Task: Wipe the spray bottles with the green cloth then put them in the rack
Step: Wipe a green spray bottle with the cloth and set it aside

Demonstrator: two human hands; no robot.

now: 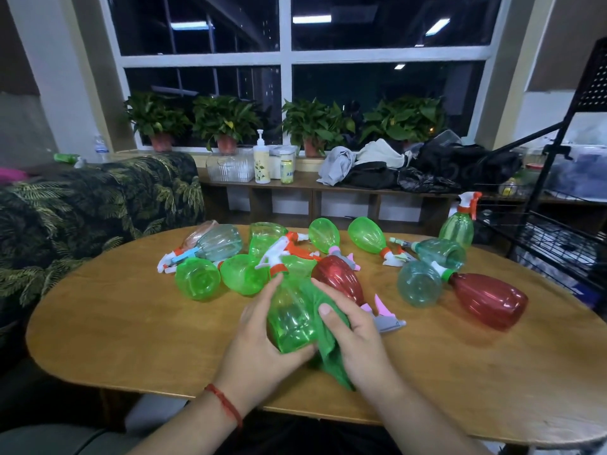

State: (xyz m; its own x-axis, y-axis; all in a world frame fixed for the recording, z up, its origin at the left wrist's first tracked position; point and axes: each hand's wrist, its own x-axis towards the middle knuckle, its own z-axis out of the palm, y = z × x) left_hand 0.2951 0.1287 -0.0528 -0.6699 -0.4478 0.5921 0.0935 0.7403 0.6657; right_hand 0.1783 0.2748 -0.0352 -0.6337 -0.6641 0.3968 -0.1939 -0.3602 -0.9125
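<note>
My left hand (259,349) grips a green spray bottle (290,318) with a white and orange nozzle, held over the wooden table (131,323). My right hand (354,339) holds the green cloth (331,359) against the bottle's right side. Several more spray bottles, green, teal and red, lie scattered across the table behind it. A red one (489,298) lies at the right. One green bottle (458,226) stands upright at the far right, beside the black wire rack (558,231).
A leaf-patterned sofa (82,208) borders the table on the left. Behind it runs a low shelf (328,188) with a pump bottle, a can, clear containers and piled clothes. Potted plants line the windowsill.
</note>
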